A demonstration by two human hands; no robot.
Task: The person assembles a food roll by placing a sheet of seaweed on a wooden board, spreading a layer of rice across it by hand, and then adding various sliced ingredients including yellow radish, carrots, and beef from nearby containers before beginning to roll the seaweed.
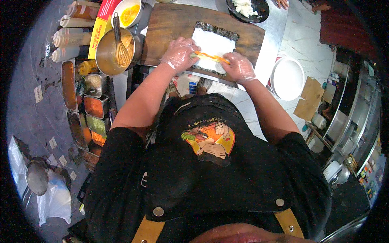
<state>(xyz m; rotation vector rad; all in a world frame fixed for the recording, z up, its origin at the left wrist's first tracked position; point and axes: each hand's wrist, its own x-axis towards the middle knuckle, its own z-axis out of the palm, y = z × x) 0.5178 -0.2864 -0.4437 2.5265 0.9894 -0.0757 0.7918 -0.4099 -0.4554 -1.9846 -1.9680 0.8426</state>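
Note:
A sheet of nori [229, 34] lies on the wooden board [168, 24], covered with white rice [213, 42] except for a dark strip along its far edge. Across the near part of the rice runs a line of orange and pale filling strips [210, 56]. My left hand [179, 55], in a clear plastic glove, closes around the left end of these strips. At their right end, my right hand [240, 68], gloved alike, pinches them with curled fingers. Both thumbs are largely hidden.
Left of the board are a metal bowl [104, 54] with a whisk [120, 48], a white bowl of yellow food [129, 12], a wax paper box [101, 30], squeeze bottles [73, 38] and several ingredient pans [95, 106]. A black plate of rice [248, 9] sits far right; a white tub [287, 79] stands right.

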